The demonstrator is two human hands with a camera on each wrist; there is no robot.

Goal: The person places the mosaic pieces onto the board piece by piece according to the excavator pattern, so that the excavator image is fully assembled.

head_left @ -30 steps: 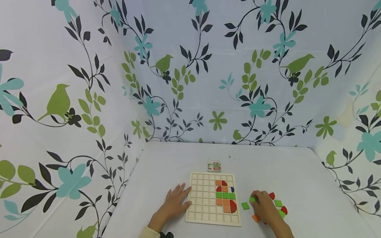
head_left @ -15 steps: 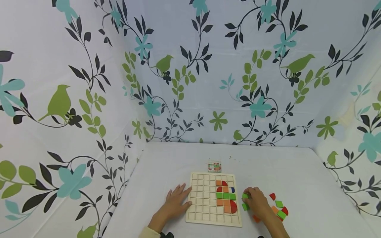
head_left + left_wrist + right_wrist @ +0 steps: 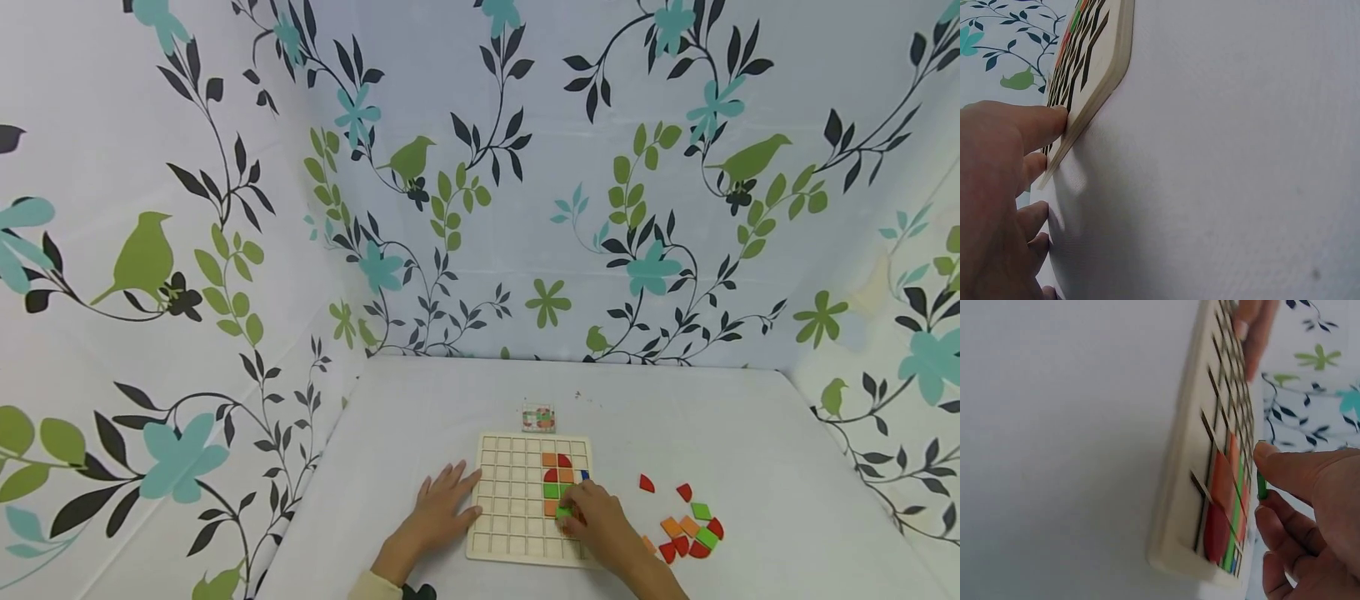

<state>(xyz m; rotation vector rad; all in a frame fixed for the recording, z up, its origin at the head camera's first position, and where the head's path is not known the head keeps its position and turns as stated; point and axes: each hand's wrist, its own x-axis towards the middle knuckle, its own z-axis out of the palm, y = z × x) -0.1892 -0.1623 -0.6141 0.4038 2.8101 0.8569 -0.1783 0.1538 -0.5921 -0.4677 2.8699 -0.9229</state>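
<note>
A wooden grid board (image 3: 506, 533) lies on the table, its right-hand cells bearing orange, red, green and blue pieces. My left hand (image 3: 441, 512) rests at the board's left edge with fingers extended, thumb and index finger touching the rim in the left wrist view. Above the filled cells, my right hand (image 3: 603, 525) pinches a green tile (image 3: 1262, 485) between thumb and fingertips. The tile is held on edge, just off the board surface in the right wrist view. From the head view, that hand hides part of the board's lower right.
Loose red, orange and green pieces (image 3: 690, 525) are scattered right of the board. A lone red quarter-round piece (image 3: 647, 483) lies nearer to it. Behind the board is a small pattern card (image 3: 538, 418). Patterned cloth hangs around the white table.
My right hand has moved left from the loose pieces onto the board, carrying green. The green tiles beside the board's right edge are gone from there. My left hand stays put.
</note>
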